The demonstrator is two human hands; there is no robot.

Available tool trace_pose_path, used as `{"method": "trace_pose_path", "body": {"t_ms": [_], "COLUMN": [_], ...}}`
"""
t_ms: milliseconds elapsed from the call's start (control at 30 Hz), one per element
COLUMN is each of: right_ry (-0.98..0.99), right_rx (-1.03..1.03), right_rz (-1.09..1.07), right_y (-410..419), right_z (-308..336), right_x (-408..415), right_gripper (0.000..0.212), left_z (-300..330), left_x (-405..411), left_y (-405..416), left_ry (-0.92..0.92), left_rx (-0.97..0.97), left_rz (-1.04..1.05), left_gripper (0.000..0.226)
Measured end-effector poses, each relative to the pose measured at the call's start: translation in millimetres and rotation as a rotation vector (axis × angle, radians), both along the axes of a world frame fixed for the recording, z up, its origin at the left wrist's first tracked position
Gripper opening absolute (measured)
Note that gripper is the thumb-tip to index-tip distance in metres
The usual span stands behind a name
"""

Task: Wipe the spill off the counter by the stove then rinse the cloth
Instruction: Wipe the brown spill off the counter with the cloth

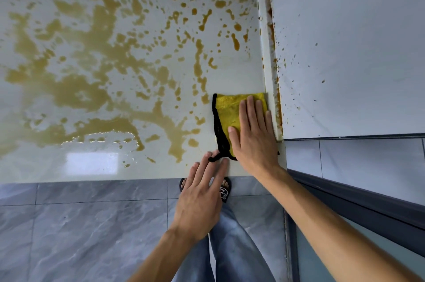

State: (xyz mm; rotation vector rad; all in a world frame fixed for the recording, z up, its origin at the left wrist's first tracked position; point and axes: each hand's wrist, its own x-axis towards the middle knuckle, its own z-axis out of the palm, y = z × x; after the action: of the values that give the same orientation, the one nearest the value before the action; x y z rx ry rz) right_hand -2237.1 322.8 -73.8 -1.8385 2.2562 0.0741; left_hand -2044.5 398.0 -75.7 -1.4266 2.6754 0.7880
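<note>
Soft, light yellow microfibre cloth with black trim point(227, 113) pressed flat under open-fingered right hand point(253, 134) on glossy white counter point(115, 162); left hand point(202, 196) fingertips pin its black loop; best handled palm-flat

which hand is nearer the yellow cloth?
Right. The right hand lies flat on the yellow cloth, fingers straight, pressing it to the counter. The left hand is at the counter's front edge, fingertips only at the cloth's black loop.

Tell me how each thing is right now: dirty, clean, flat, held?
counter: mostly covered in brown spill, unwiped
spill: wet, spread wide
cloth: folded, flat on counter
right hand: flat, pressing cloth
left hand: fingers straight, touching cloth's black loop
wall: speckled with brown drops
</note>
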Motion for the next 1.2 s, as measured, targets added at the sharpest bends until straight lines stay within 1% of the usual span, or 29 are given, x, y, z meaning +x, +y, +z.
{"method": "trace_pose_path", "body": {"t_ms": [100,200,300,367,433,567,667,767,900,967,1100,1200], "right_ry": [0.022,-0.012,-0.020,0.016,0.046,0.035,0.023,0.010,-0.017,-0.007,-0.009,-0.035], "right_rx": [-0.031,-0.091,-0.110,-0.105,-0.111,-0.091,-0.088,-0.124,-0.136,-0.128,-0.099,-0.027], "right_rz": [-0.015,-0.094,-0.159,-0.155,-0.115,-0.072,-0.146,-0.173,-0.120,-0.103,0.073,0.217], "right_y": [-13,-57,-97,-92,-67,-19,-26,-59,-108,-114,-69,-19], "right_z": [-7,-10,-12,-13,-14,-14,-14,-14,-14,-15,-14,-16], "right_x": [1,-1,-4,-4,-3,-1,7,7,-9,-13,-9,-2], "right_gripper": [0.071,0.072,0.078,0.078,0.077,0.077,0.078,0.076,0.072,0.072,0.072,0.074], "left_z": [2,0,-2,0,1,2,2,1,0,-1,0,-2], "left_x": [-1,0,2,1,-1,-2,-1,-1,-1,-1,-2,-3], "left_y": [0,1,0,0,1,1,0,0,0,0,1,1], "left_ry": [0.004,0.008,-0.002,-0.003,-0.010,-0.016,-0.024,-0.025,-0.018,-0.019,-0.032,-0.033], "left_rx": [-0.005,0.004,0.005,0.014,0.004,-0.003,-0.006,-0.011,-0.013,-0.007,-0.023,-0.040], "left_rz": [-0.003,-0.010,-0.021,-0.021,-0.013,-0.011,-0.012,-0.019,-0.019,-0.018,-0.012,-0.006], "left_gripper": [0.091,0.093,0.091,0.089,0.088,0.089,0.091,0.093,0.091,0.089,0.085,0.088]}}
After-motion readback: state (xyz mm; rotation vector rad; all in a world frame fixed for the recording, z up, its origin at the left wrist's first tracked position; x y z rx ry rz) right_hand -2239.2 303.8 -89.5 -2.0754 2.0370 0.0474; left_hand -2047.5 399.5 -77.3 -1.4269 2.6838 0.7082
